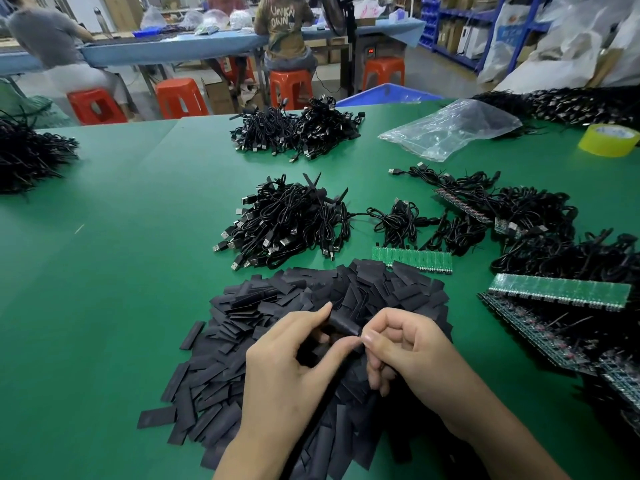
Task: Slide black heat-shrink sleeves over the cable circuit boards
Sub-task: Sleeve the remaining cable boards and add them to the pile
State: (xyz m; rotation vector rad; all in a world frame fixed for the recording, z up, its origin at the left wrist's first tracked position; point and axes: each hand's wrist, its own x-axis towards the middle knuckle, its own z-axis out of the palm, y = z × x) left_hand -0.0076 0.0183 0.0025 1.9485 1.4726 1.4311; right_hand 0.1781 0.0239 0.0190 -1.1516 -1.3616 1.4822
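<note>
Green table (pixel 121 237) in a busy workshop is carrying the job, with people sitting on red stools at a far bench. Loose pile of black sleeves (pixel 263 306) is lying right in front, and both hands are working just above it. Left grip (pixel 287 355) is pinching one sleeve (pixel 343 325) between thumb and fingers, holding it lifted off the pile. Right grip (pixel 408 348) is curling in, its fingertips (pixel 369 339) meeting the sleeve's near end; cannot tell whether it is also holding a board or cable, since the fingers are hiding that. Bare green board strip (pixel 412 259) is lying beyond the pile, touching its far edge, with its cables trailing away behind it. Cable bundle (pixel 284 223) with USB plugs is sitting to the left of the strip. Step looks like opening the flattened sleeve mouth before threading. Next move is probably calling for a rounded-open mouth, then a board end lined up square so it is not snagging on the sleeve edge.
</note>
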